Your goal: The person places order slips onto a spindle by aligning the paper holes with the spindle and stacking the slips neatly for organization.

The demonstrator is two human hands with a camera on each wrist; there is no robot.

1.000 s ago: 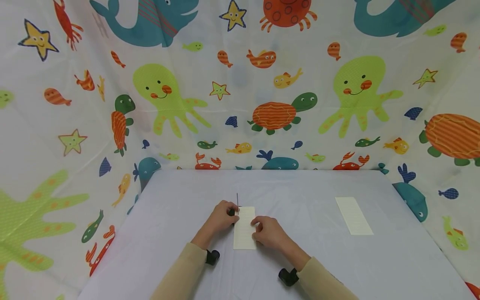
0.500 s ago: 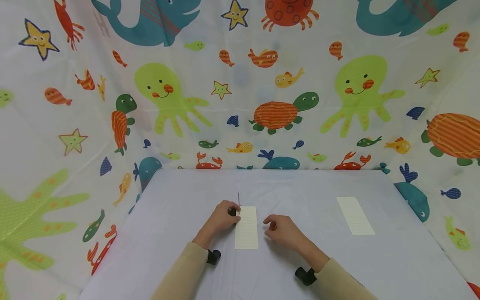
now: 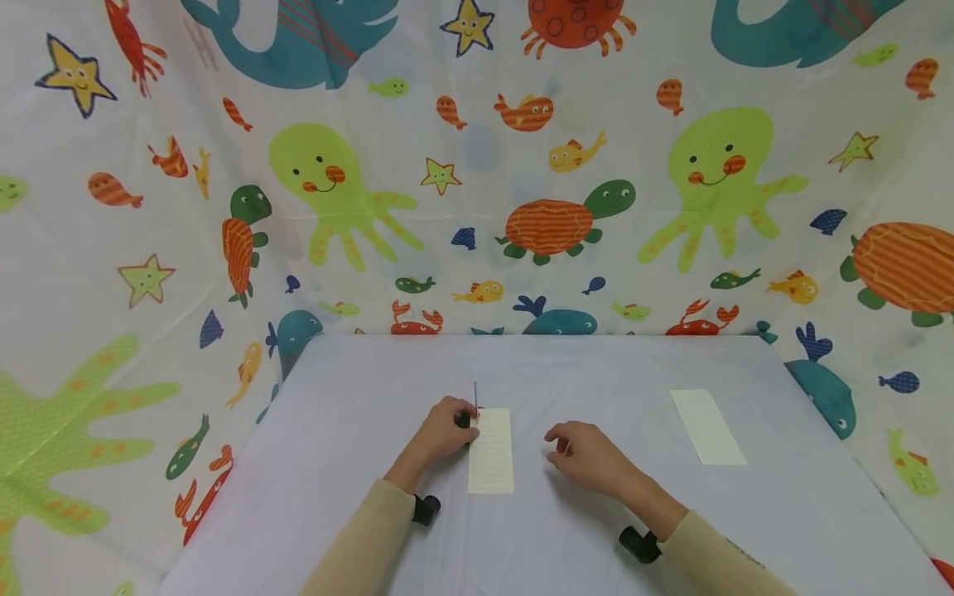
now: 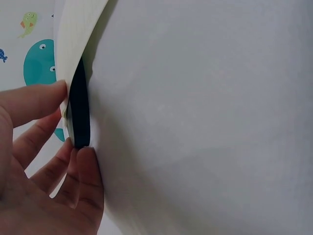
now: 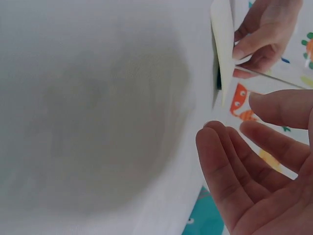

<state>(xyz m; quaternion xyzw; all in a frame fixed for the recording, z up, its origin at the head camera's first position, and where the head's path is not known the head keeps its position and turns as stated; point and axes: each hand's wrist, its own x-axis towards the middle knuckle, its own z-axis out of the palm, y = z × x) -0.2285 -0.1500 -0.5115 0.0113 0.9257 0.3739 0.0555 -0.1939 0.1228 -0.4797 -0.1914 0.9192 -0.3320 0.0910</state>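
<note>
A cream sheet of lined paper [image 3: 490, 455] lies in the middle of the white table. My left hand [image 3: 445, 430] pinches its upper left edge, the thumb on top. In the left wrist view the paper [image 4: 78, 34] bows up over a flat dark piece [image 4: 80, 112], which the fingers touch from the side. A thin dark stick-like line [image 3: 475, 396] rises from beside the left fingertips; its lower end is hidden. My right hand [image 3: 589, 455] hovers right of the paper, holding nothing, fingers loosely bent. In the right wrist view its fingers [image 5: 220, 161] are apart from the sheet.
A second cream lined sheet [image 3: 708, 427] lies farther right on the white-covered table [image 3: 358, 372]. Behind and at both sides hangs a curtain [image 3: 462, 182] printed with sea animals. Each wrist wears a small black camera [image 3: 426, 510].
My right hand has let go of the paper's right edge and moved off to the right. My left hand stays at the upper left edge, and the sheet lies almost unmoved.
</note>
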